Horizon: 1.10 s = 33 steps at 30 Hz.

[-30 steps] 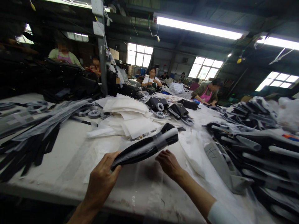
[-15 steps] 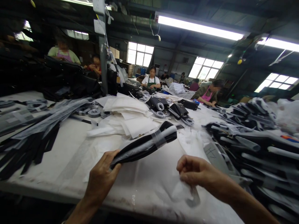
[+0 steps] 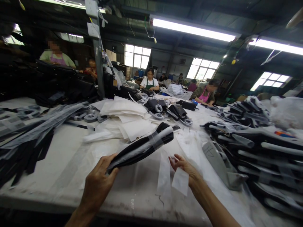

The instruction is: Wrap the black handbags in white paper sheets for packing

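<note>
Left fingers [image 3: 102, 164] pinch bundle [image 3: 142, 152] by its 8 o'clock end, likely leaving 2 o'clock accessible; right fingers [image 3: 181, 164] half-curled, grip on film [image 3: 181, 183] unclear.

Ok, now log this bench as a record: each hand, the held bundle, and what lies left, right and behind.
Left hand: grips the near end of the wrapped black bundle
Bundle: translucent band around its far half
Right hand: apart from the bundle, translucent strip at its fingers
Left: long black straps
Right: gray tape dispenser, then piled black pieces
Behind: stacked white sheets
</note>
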Available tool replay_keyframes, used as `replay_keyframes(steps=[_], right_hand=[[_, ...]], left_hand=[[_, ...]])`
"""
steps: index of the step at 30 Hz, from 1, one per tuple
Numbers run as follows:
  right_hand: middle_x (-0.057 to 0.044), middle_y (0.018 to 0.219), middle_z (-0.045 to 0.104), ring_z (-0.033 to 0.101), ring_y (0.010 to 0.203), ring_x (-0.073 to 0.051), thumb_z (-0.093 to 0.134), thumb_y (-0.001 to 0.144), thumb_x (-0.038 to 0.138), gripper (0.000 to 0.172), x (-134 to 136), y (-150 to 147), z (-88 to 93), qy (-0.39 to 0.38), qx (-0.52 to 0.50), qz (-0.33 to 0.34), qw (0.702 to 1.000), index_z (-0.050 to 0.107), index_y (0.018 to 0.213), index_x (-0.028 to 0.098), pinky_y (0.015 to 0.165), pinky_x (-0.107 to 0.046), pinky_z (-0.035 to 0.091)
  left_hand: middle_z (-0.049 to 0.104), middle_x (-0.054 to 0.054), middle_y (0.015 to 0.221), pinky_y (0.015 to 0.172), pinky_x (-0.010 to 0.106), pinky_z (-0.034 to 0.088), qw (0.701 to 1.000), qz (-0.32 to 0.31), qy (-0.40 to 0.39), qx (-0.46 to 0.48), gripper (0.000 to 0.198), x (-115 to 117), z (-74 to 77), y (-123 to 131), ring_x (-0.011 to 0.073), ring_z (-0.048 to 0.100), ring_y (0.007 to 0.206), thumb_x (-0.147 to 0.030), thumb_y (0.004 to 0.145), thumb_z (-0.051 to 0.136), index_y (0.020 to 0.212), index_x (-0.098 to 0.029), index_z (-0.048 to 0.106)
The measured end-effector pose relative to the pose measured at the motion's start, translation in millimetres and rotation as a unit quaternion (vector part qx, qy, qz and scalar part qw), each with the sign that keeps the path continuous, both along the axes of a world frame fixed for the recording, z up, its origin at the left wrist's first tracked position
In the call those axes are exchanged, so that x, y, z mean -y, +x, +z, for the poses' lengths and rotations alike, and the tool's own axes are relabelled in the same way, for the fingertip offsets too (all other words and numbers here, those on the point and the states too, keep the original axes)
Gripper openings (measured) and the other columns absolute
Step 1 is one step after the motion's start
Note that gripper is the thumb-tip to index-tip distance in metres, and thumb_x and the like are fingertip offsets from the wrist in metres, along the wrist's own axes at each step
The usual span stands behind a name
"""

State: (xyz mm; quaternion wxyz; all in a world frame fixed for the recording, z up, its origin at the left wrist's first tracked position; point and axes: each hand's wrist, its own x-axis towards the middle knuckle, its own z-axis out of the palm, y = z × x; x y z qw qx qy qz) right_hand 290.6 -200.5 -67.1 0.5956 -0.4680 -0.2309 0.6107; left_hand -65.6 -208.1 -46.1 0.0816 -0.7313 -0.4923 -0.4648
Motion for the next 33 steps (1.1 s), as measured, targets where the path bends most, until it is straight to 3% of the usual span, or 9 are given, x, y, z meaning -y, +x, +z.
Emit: replay_keyframes(steps=[4,7,12,15,17,19,24,28,33], right_hand=[[0.001,0.074,0.062,0.067,0.085,-0.025,0.064,0.050,0.011,0.024,-4,6,-21.9,-0.001,0.182,-0.016,0.983,0.059,0.071,0.023,0.081,-0.040,0.055],[-0.005,0.099,0.069,0.058,0.116,-0.031,0.058,0.050,0.009,0.024,8,8,-17.0,0.033,0.321,0.018,0.946,0.066,0.068,0.022,0.104,-0.043,0.043],[-0.009,0.118,0.070,0.058,0.119,-0.030,0.054,0.058,0.008,0.046,27,13,1.4,0.074,0.620,0.168,0.763,0.077,0.095,0.023,0.108,-0.044,0.037],[-0.009,0.101,0.075,0.067,0.097,-0.028,0.065,0.067,0.019,0.034,20,10,15.4,0.049,0.493,0.151,0.855,0.078,0.098,0.020,0.092,-0.042,0.049],[-0.006,0.087,0.074,0.065,0.075,-0.021,0.074,0.068,0.028,0.027,12,5,31.5,0.051,0.320,0.061,0.944,0.077,0.093,0.020,0.074,-0.035,0.053],[-0.001,0.074,0.069,0.055,0.059,-0.011,0.081,0.065,0.026,0.027,9,-1,53.2,0.105,0.134,-0.044,0.984,0.076,0.091,0.021,0.058,-0.024,0.048],[0.009,0.057,0.046,0.029,0.045,-0.004,0.077,0.074,0.018,0.050,24,-14,83.8,0.234,-0.074,-0.054,0.968,0.068,0.121,0.027,0.040,-0.012,0.031],[0.005,0.069,0.058,0.040,0.048,-0.006,0.082,0.066,0.025,0.069,26,-18,44.7,0.090,0.092,0.010,0.992,0.061,0.133,0.025,0.039,-0.017,0.036],[0.007,0.060,0.053,0.041,0.050,-0.010,0.076,0.065,0.030,0.091,20,-16,-0.9,0.036,0.230,0.063,0.970,0.044,0.149,0.017,0.045,-0.023,0.045]], left_hand=[[0.066,0.003,0.109,0.095,0.027,0.049,1.000,-0.007,0.002,0.004,0.029,0,0.6,0,0.0201,0.068,0.100,-0.034,0.097,0.048,0.122,-0.023,0.056],[0.066,0.003,0.109,0.096,0.027,0.048,1.000,-0.003,0.002,0.003,0.029,0,1.3,-1,0.0198,0.068,0.100,-0.034,0.097,0.048,0.123,-0.023,0.056],[0.066,0.002,0.109,0.094,0.027,0.048,1.000,0.001,-0.002,0.002,0.029,1,1.1,0,0.0200,0.068,0.100,-0.034,0.096,0.048,0.122,-0.023,0.056],[0.066,0.002,0.109,0.094,0.027,0.049,1.000,0.000,0.000,0.003,0.029,1,1.2,1,0.0203,0.068,0.100,-0.033,0.096,0.048,0.122,-0.023,0.056],[0.066,0.002,0.109,0.093,0.027,0.049,1.000,0.002,-0.002,0.004,0.030,1,1.6,1,0.0204,0.068,0.099,-0.033,0.095,0.048,0.122,-0.023,0.056],[0.066,0.002,0.108,0.093,0.028,0.050,1.000,0.002,-0.006,0.005,0.030,0,1.9,1,0.0204,0.068,0.099,-0.033,0.095,0.048,0.122,-0.024,0.056],[0.067,0.002,0.109,0.092,0.029,0.051,1.000,0.008,-0.013,0.012,0.030,-1,1.3,-1,0.0210,0.069,0.099,-0.034,0.094,0.049,0.121,-0.024,0.057],[0.067,0.003,0.108,0.091,0.029,0.052,1.000,0.011,-0.006,0.004,0.030,0,1.3,-2,0.0210,0.069,0.098,-0.034,0.094,0.048,0.121,-0.023,0.057],[0.068,0.003,0.107,0.090,0.028,0.052,1.000,0.014,0.003,-0.002,0.029,1,0.1,-1,0.0205,0.070,0.096,-0.035,0.095,0.047,0.120,-0.023,0.057]])
